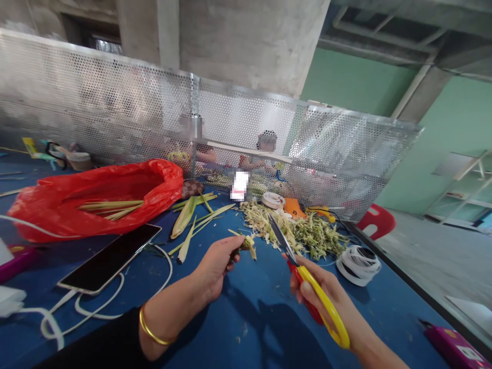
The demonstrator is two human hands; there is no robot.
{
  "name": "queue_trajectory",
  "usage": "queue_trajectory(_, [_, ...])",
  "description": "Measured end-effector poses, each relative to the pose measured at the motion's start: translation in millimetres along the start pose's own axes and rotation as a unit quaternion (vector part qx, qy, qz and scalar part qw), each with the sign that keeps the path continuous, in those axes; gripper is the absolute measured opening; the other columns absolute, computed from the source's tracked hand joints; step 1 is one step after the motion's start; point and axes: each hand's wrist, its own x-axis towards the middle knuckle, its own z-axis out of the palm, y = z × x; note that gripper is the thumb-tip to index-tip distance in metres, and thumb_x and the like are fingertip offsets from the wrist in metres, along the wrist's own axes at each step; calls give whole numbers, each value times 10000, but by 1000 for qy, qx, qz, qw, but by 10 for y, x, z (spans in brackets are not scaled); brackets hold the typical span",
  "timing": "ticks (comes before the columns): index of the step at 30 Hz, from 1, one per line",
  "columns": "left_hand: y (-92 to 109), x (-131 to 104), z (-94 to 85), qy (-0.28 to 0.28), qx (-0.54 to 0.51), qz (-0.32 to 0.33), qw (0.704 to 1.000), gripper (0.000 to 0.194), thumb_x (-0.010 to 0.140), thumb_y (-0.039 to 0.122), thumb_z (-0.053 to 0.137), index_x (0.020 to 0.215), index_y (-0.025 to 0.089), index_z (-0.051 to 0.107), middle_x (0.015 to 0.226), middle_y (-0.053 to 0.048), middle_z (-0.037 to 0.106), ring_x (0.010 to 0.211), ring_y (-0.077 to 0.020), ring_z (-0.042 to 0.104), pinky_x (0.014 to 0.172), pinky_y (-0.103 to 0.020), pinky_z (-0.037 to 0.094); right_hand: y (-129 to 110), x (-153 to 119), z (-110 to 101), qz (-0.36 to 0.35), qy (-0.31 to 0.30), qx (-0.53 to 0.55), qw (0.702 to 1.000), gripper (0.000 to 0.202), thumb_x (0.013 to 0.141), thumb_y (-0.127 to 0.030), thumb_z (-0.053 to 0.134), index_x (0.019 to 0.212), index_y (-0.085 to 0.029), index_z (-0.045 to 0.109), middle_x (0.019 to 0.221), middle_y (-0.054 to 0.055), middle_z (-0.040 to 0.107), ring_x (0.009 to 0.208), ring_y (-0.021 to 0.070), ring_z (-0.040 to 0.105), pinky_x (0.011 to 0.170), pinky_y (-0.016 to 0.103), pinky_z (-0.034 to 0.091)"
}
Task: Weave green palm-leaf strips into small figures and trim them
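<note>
Stalks [111,207], long, thin and pale green-yellow, lie inside the crumpled red plastic bag [46,207] at the left of your blue tabletop [223,328], its mouth gaping so that you can see them resting in a loose bundle. Behind that bag stands a small brownish cup [79,160]; you cannot tell what it holds. A checkered pouch [192,188] sits against the bag's right end, its contents hidden. Your left hand [221,261] has its thumb and fingertips pinched on a small, ragged plant piece [249,246], above the middle of the tabletop. Your right hand [323,287] is closed around the red and yellow handles of the scissors [294,256], whose blades point up and away from you, over the heap of pale scraps [265,220]. Greener trimmings [319,236] adjoin that heap on its right, piled loose on the tabletop. Broader husks [184,218] lie between the bag and the scraps, and a black-screened phone [111,259] lies in front of the bag.
</note>
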Motion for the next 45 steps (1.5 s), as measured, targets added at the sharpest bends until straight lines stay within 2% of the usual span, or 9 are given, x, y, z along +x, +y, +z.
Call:
queue_trajectory(3, [16,-7,2,-30,63,21,997,173,658,311,694,686,141,699,565,14,577,449,-66,351,442,-218,171,-29,-7,-56,-7,-40,-5,999,721,705,-592,654,1277,-179,500,868,63,557,724,168,515,632,272,455])
queue_trajectory(11, [41,-22,21,-106,137,51,984,158,702,260,636,664,151,743,615,-31,642,499,-105,371,511,-224,248,-248,21,-120,83,-153,-30,984,688,683,-604,668,1208,-168,577,685,-19,464,561,95,378,510,212,351])
queue_trajectory(17, [4,25,17,-153,166,67,972,161,673,224,603,610,171,741,580,-29,645,497,-115,384,511,-224,261,-302,10,-96,86,-204,2,975,634,681,-634,645,1123,-179,639,659,-25,430,528,83,380,487,199,378])
queue_trajectory(25, [-46,55,7,-146,171,52,973,149,661,245,609,610,179,733,625,-52,679,552,-139,494,533,-220,314,-314,10,-108,95,-198,-42,975,334,798,-421,619,1003,-164,676,599,-43,404,472,53,344,458,183,305])
queue_trajectory(30, [-30,32,-1,-161,189,59,967,164,692,237,596,613,189,732,667,-55,694,585,-152,517,554,-227,344,-344,8,-83,95,-193,-33,976,281,786,-426,621,806,-148,656,551,-56,363,442,50,313,442,198,260])
queue_trajectory(33, [-28,44,-7,-176,198,60,962,179,702,232,578,637,195,740,672,-49,686,591,-147,500,564,-228,339,-356,-4,-78,98,-184,-40,977,260,792,-405,624,774,-147,648,537,-63,333,450,49,299,447,201,234])
queue_trajectory(40, [-43,65,-37,-180,209,51,960,189,703,284,597,651,169,738,652,-26,641,606,-128,458,584,-233,307,-216,25,-80,125,-172,-74,974,312,762,-432,630,918,-163,662,523,-69,362,394,52,319,407,194,253])
queue_trajectory(43, [-73,69,-50,-173,171,36,969,203,710,342,652,727,160,740,659,-13,634,564,-97,430,555,-225,295,-98,80,-132,90,-107,-171,975,382,782,-426,577,1062,-173,632,549,-42,471,428,98,414,435,214,325])
queue_trajectory(45, [-96,66,-48,-161,112,17,980,226,720,368,679,796,160,727,730,-17,653,568,-82,465,556,-211,322,-12,126,-198,26,-32,-306,951,379,801,-386,546,1120,-192,615,697,15,617,591,172,558,544,245,409])
